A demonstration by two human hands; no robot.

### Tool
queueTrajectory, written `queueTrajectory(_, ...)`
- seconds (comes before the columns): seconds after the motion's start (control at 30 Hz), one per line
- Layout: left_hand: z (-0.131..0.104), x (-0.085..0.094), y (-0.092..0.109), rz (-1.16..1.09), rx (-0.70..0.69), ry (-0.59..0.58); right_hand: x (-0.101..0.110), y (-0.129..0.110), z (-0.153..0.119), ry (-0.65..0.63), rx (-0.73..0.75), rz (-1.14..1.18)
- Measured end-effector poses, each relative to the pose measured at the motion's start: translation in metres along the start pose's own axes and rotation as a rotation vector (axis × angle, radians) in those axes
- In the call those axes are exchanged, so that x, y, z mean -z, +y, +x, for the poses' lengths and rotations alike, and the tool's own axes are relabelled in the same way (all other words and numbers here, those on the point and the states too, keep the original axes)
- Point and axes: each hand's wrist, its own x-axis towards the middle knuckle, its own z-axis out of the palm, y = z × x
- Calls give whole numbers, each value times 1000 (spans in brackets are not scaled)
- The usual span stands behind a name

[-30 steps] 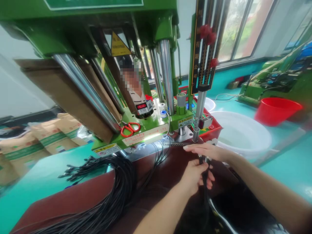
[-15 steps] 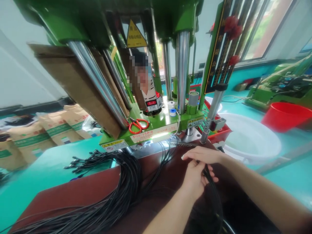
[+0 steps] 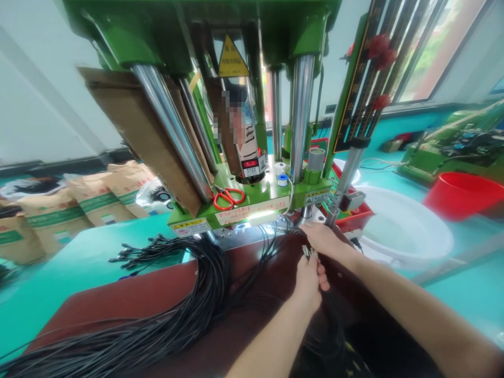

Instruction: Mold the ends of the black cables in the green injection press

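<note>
Near the right side of the brown tabletop (image 3: 252, 278), my left hand (image 3: 309, 283) is closed around a bundle of black cables. Their metal connector ends (image 3: 309, 252) stick up above the thumb, and the lengths hang down, dark and blurred, below the fist. My right hand (image 3: 325, 241) reaches past them to the front edge of the press's metal bed (image 3: 252, 236). Its fingertips point at the bed, but most of the fingers are hidden, so any grip there is unclear. Several thin black cables (image 3: 265, 249) run from the bed across the tabletop.
A thick bunch of black cables (image 3: 205, 283) drapes over the table's left part. The green press (image 3: 271, 197) stands ahead, with red-handled scissors (image 3: 229, 198) and a blue tape roll (image 3: 282, 180) on its ledge. Right are a white tub (image 3: 409, 220) and a red bucket (image 3: 460, 194).
My right hand has moved off the cable bundle, forward to the metal bed. The left hand has lowered slightly, and the connector ends now show. The view has shifted a little left.
</note>
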Motion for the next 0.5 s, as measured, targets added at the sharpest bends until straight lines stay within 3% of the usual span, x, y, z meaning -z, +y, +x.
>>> queueTrajectory(0.13, -16, 11, -8, 90, -2, -47, -3, 0, 2, -55, -5, -49)
queueTrajectory(0.27, -31, 24, -9, 89, -64, 3, 9, -5, -3, -160, -36, 46)
queueTrajectory(0.4, -34, 31, -3, 61, -129, 37, 21, -10, -29, -294, -94, 227)
queueTrajectory(0.5, -32, 30, -1, 102, -133, 2, 19, -9, -62, -367, -223, 482)
